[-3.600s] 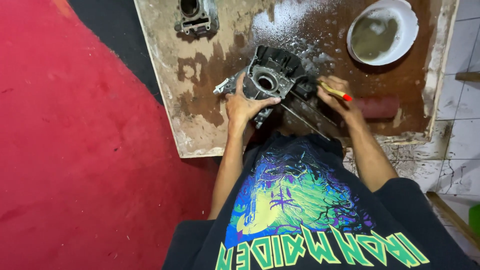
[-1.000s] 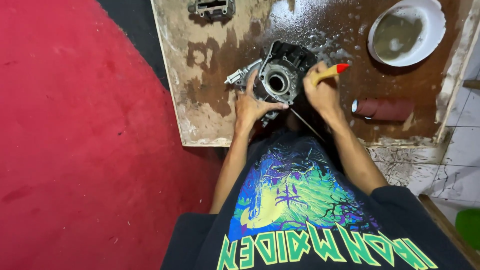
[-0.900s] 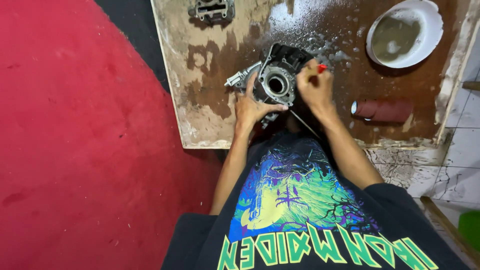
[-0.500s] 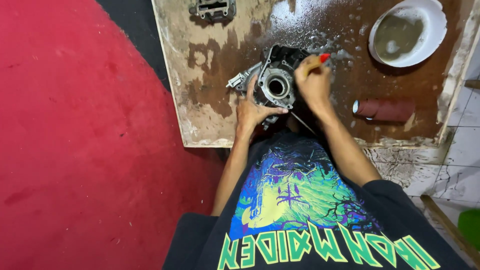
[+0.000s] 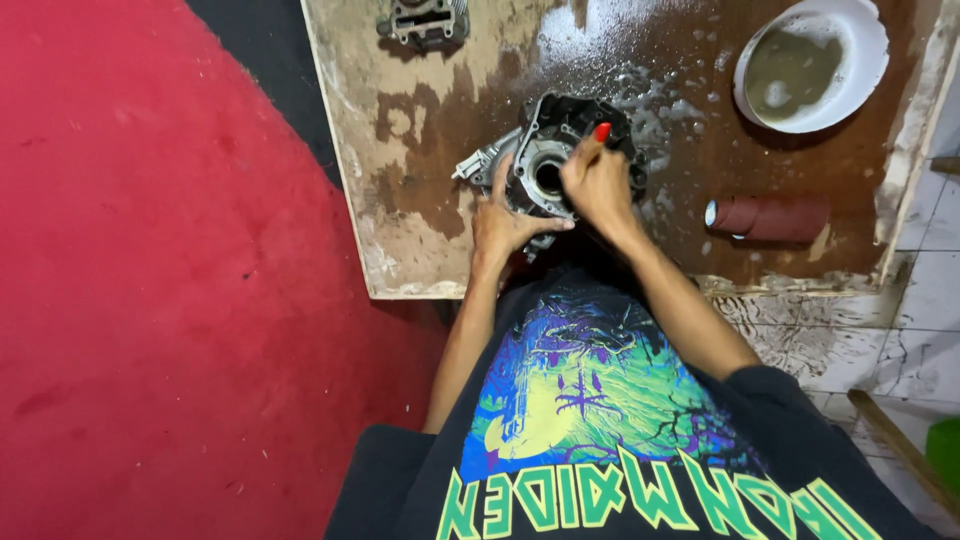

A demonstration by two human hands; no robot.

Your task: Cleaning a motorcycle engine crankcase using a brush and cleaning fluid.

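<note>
A grey metal engine casing (image 5: 560, 130) with a round bore lies on a wet, stained wooden board (image 5: 420, 230). My left hand (image 5: 505, 220) grips the casing's near left edge and holds it steady. My right hand (image 5: 597, 180) is closed around a small tool with a red tip (image 5: 602, 131), pressed against the casing beside the bore. Most of the tool is hidden inside the fist.
A white bowl (image 5: 812, 62) of murky liquid stands at the board's far right. A dark red roll (image 5: 768, 216) lies to the right of the casing. Another metal part (image 5: 425, 20) sits at the far edge. Red carpet (image 5: 160, 280) spreads left; white tiles (image 5: 900, 330) right.
My right hand has moved left from the casing's right side onto its middle beside the bore, the red tip now pointing away from me. The left hand keeps its hold.
</note>
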